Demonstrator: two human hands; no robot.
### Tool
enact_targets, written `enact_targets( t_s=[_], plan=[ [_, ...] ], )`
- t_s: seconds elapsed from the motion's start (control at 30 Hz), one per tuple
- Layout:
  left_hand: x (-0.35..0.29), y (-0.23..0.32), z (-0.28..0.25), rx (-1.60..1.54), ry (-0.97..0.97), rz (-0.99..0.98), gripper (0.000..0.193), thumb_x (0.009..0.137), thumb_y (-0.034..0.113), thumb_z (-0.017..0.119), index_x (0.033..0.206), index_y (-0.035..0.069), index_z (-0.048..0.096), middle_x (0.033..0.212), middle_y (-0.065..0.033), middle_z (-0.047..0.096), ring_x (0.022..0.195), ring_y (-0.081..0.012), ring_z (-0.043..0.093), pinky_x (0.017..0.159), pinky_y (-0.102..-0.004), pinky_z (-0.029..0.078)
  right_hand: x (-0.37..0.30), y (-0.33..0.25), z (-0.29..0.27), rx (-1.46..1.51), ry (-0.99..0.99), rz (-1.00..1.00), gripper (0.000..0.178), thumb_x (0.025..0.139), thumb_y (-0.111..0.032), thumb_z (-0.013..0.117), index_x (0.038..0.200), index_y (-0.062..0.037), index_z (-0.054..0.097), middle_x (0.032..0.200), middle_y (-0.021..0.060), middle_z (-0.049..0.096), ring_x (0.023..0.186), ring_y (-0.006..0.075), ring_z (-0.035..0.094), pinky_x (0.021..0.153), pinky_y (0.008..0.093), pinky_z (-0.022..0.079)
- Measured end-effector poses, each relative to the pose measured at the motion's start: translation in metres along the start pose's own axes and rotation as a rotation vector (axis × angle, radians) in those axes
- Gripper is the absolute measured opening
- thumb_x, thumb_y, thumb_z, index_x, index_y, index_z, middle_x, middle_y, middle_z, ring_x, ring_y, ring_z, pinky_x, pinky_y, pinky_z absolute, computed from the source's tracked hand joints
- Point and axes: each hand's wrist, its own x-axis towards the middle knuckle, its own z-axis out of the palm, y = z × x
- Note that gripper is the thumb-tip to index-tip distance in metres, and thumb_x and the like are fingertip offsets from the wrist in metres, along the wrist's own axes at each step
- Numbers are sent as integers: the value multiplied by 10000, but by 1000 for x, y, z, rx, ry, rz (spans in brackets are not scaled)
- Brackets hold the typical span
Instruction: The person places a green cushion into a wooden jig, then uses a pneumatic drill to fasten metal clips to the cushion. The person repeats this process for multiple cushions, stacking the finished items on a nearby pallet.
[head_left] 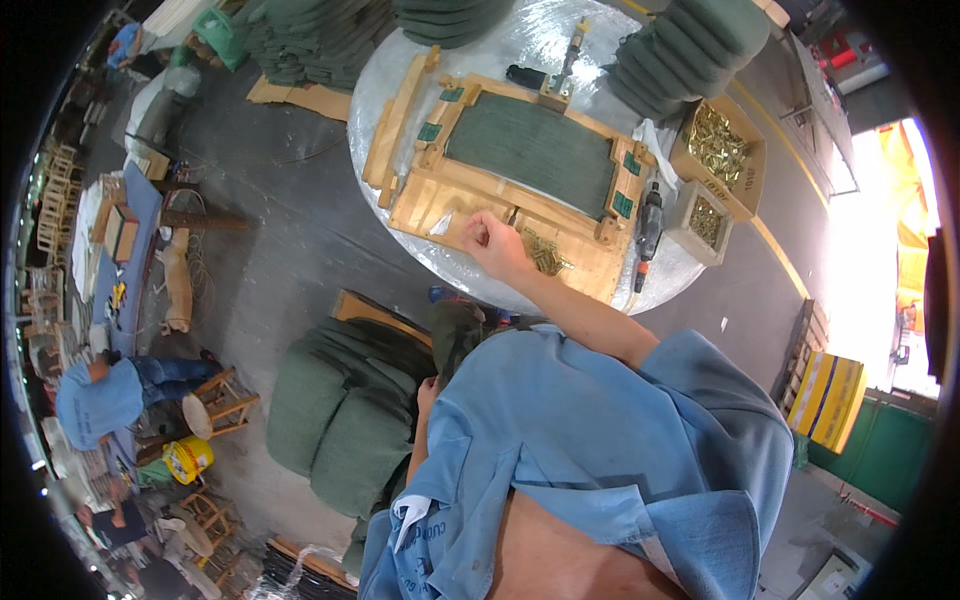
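My right hand (490, 243) is over the near part of a wooden board (590, 272), its fingers curled together; whatever they hold is too small to make out. Beside it lies a loose pile of brass-coloured screws or fittings (546, 256). Just beyond, a dark green padded panel (530, 145) lies flat inside a wooden frame (500, 190) with small green pads at its corners. My left hand (428, 393) hangs low beside a stack of green cushions (345, 410), its fingers mostly hidden.
A round table wrapped in plastic film (455, 268) carries the board. At its right lie a power screwdriver (650, 230), a small box of fittings (705, 222) and a larger carton (752, 180). Green cushion stacks (690, 50) stand at the back. A person (105, 400) works far left.
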Motion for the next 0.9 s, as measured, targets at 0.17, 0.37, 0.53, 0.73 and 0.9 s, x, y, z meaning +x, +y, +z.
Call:
enact_targets(
  t_s=[0.17,0.37,0.53,0.73,0.9],
  plan=[
    [30,44,-36,-66,13,76,386,1066,332,653,1191,-25,732,1021,-149,777,993,-260,735,893,-378,554,-18,-13,7,-407,79,-535,148,902,-160,773,1031,-170,702,855,15,666,807,215,655,760,388,450],
    [66,215,-71,-157,157,255,255,1065,206,685,1145,-37,693,998,-109,742,890,-188,704,814,-315,556,-3,-16,-4,-513,249,-394,142,902,-177,761,1029,-202,704,887,-8,643,859,218,623,782,393,399],
    [16,448,-62,35,32,897,300,1035,164,680,1282,-4,652,1287,-178,677,1205,-327,649,1070,-399,483,3,-6,-3,-636,426,-243,203,867,-165,765,1048,-229,699,913,-10,619,886,223,614,810,396,399],
    [-6,515,2,300,-399,1773,243,954,316,707,1061,107,766,1152,-91,745,1189,-279,661,1132,-553,416,5,-42,-6,-823,347,194,169,895,-288,716,1027,-189,679,959,50,624,939,270,594,866,439,419],
    [9,511,7,394,-589,1909,245,965,357,673,864,153,761,968,-21,764,1094,-225,673,1159,-551,378,16,-46,2,-879,567,459,206,918,-347,676,989,-155,661,930,80,606,920,286,588,874,457,442]
  ],
)
